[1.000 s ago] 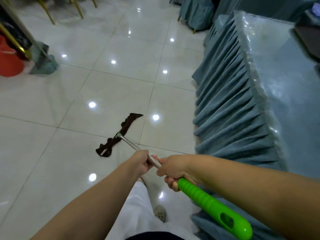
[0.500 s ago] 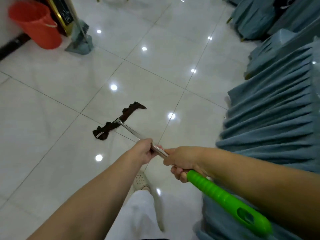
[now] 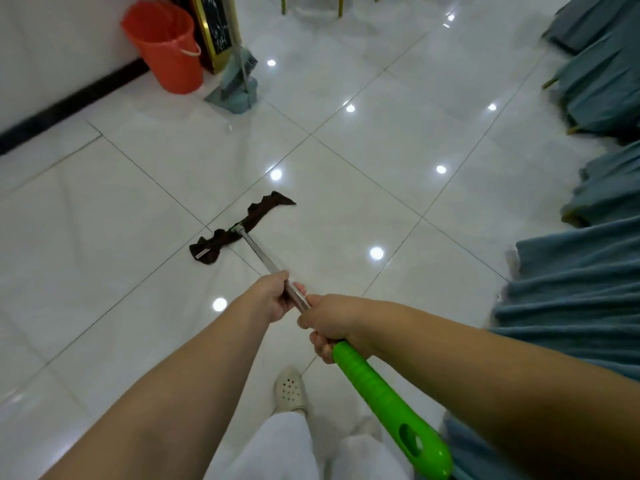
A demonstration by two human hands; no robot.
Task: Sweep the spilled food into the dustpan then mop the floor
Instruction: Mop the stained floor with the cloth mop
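I hold a mop with both hands. Its dark brown cloth head [image 3: 242, 227] lies flat on the glossy white tile floor [image 3: 363, 140], in front of me and a little left. A metal shaft [image 3: 260, 252] runs back from the head to a bright green handle [image 3: 384, 400]. My left hand [image 3: 273, 299] grips the metal shaft. My right hand [image 3: 330, 323] grips the mop just behind it, where the green handle begins. A grey-green dustpan with its broom [image 3: 237, 86] stands at the back left. No spilled food shows on the floor.
An orange bucket [image 3: 166, 46] stands by the white wall at the back left, next to a gold-framed sign [image 3: 214, 29]. Blue skirted tables and covered chairs [image 3: 581, 299] line the right side. My white shoe [image 3: 290, 389] and white trousers show below.
The view has swung left and back: the bucket and dustpan came further into frame and the blue table slid to the right edge. Both hands keep their grip on the mop.
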